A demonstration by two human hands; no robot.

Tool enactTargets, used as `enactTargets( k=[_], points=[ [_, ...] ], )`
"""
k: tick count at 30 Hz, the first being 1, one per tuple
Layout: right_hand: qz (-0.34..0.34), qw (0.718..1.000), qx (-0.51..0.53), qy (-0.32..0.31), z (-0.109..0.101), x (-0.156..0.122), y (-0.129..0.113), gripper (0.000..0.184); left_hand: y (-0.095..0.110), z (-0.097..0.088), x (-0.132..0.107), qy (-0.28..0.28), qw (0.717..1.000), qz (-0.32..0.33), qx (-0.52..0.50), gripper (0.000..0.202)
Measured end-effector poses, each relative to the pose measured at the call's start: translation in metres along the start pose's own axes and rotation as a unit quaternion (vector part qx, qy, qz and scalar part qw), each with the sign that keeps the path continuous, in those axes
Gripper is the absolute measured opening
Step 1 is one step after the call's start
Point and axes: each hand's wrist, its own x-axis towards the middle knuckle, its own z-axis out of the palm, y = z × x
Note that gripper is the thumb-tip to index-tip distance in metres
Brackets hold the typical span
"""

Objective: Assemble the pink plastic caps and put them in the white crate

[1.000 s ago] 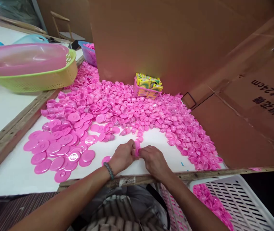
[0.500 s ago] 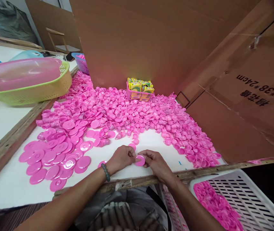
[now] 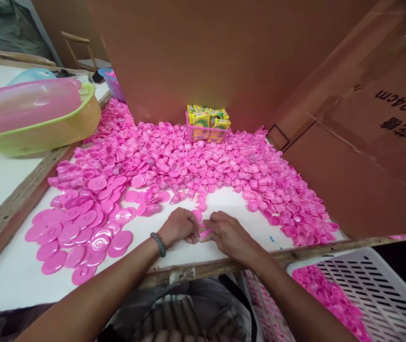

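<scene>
My left hand and my right hand meet at the near edge of the white table, fingers pinched together on a small pink plastic disc held between them. A grey bead bracelet circles my left wrist. Just beyond the fingers lie loose pink cups. A spread of flat pink discs lies to the left of my left hand. A broad heap of small pink cups arcs across the table behind both hands.
A small pink basket of yellow boxes stands at the back against a cardboard wall. Green and pink tubs sit stacked at left. A white slatted crate with pink parts is at lower right, below the table edge.
The disc, face-up between my fingertips half a second ago, is now tilted edge-on and mostly covered by both hands. The view has shifted slightly.
</scene>
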Motion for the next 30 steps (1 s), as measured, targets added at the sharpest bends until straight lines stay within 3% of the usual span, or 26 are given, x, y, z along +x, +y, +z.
enactTargets(
  k=[5, 10, 13, 17, 20, 30],
  points=[
    [0.000, 1.000, -0.023, 0.013, 0.004, -0.001, 0.000, 0.012, -0.002, 0.001, 0.001, -0.013, 1.000, 0.011, -0.017, 0.019],
    [0.095, 0.991, -0.018, 0.092, 0.016, -0.013, -0.010, 0.008, -0.014, 0.001, 0.000, -0.016, 0.991, 0.121, -0.055, 0.027],
    [0.138, 0.984, 0.011, 0.108, 0.017, -0.018, -0.014, 0.009, -0.017, 0.000, -0.001, -0.032, 0.987, 0.147, -0.051, 0.029],
    [0.083, 0.994, 0.060, 0.038, 0.006, -0.018, -0.008, 0.020, -0.016, 0.000, 0.000, -0.055, 0.988, 0.140, -0.042, 0.030],
    [0.038, 0.999, 0.027, -0.013, -0.004, -0.014, -0.004, 0.018, -0.014, 0.000, 0.000, -0.061, 0.988, 0.134, -0.053, 0.030],
    [-0.011, 0.994, -0.103, -0.043, 0.001, -0.012, -0.010, 0.019, -0.011, 0.003, 0.001, -0.013, 0.996, 0.059, -0.062, 0.030]
  ],
)
